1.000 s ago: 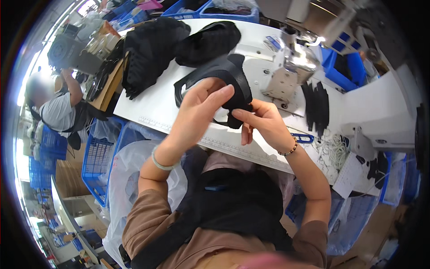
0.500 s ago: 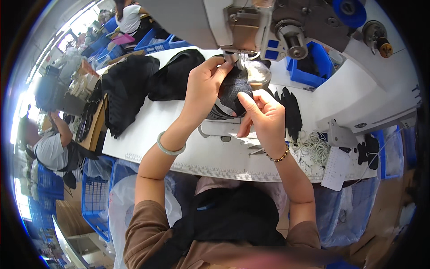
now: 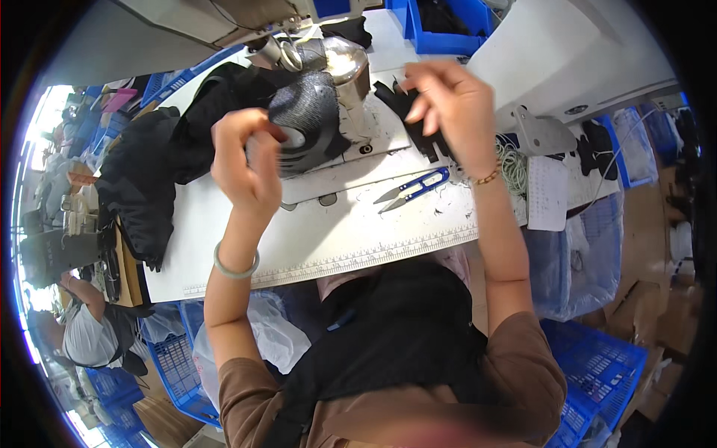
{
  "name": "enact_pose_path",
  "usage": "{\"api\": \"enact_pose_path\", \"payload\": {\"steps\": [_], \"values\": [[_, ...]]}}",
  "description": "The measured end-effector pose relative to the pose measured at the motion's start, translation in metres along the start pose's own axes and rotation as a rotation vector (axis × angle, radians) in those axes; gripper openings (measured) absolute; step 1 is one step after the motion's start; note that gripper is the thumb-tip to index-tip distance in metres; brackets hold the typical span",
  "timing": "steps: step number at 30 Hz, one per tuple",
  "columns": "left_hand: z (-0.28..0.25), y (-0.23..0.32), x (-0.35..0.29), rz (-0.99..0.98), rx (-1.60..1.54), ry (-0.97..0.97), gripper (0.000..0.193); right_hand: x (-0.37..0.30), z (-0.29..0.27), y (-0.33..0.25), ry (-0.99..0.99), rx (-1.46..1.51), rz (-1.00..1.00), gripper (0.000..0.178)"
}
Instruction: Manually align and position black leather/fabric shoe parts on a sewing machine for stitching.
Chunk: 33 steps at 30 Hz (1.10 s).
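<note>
Both hands curled: left hand (image 3: 250,160) grips grey fabric piece (image 3: 310,119), right hand (image 3: 448,101) empty.

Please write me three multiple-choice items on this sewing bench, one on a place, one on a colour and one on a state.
1. Where do the thread snips lie?
A. on the white table, between the two forearms
B. in a blue crate
C. in the left hand

2. What colour are the snips' handles?
A. red
B. blue
C. yellow

3. What is the left hand doing?
A. resting flat on the table
B. holding the snips
C. gripping the grey and black shoe piece at the sewing machine

Answers:
1 A, since the snips rest on the table top, near the right hand but untouched.
2 B, as the handles show bright blue against the metal blades.
3 C, as its fingers close on the piece's edge.
</note>
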<state>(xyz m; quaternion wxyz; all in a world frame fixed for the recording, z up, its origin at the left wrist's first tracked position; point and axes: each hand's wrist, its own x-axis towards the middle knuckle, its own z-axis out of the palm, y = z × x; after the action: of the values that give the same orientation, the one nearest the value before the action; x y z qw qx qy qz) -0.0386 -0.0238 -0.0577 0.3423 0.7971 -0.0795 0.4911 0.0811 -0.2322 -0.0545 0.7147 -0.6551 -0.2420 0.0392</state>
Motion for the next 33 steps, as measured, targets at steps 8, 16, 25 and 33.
{"api": "enact_pose_path", "payload": {"steps": [8, 16, 25, 33], "values": [[-0.002, -0.027, -0.016, 0.467, 0.58, -0.113, 0.032, -0.006, -0.021, 0.056, -0.167, -0.649, -0.137, 0.019], [-0.002, -0.007, -0.046, 0.739, 0.415, -0.053, 0.017, -0.005, -0.024, 0.073, -0.104, -0.577, -0.058, 0.017], [0.064, 0.031, -0.042, 0.131, 0.033, -0.381, 0.019, -0.036, -0.033, 0.026, -0.246, 0.11, 0.428, 0.018], [0.082, 0.021, -0.05, -1.036, -0.723, -0.506, 0.039, -0.07, -0.02, 0.044, -0.251, -0.381, -0.062, 0.006]]}}
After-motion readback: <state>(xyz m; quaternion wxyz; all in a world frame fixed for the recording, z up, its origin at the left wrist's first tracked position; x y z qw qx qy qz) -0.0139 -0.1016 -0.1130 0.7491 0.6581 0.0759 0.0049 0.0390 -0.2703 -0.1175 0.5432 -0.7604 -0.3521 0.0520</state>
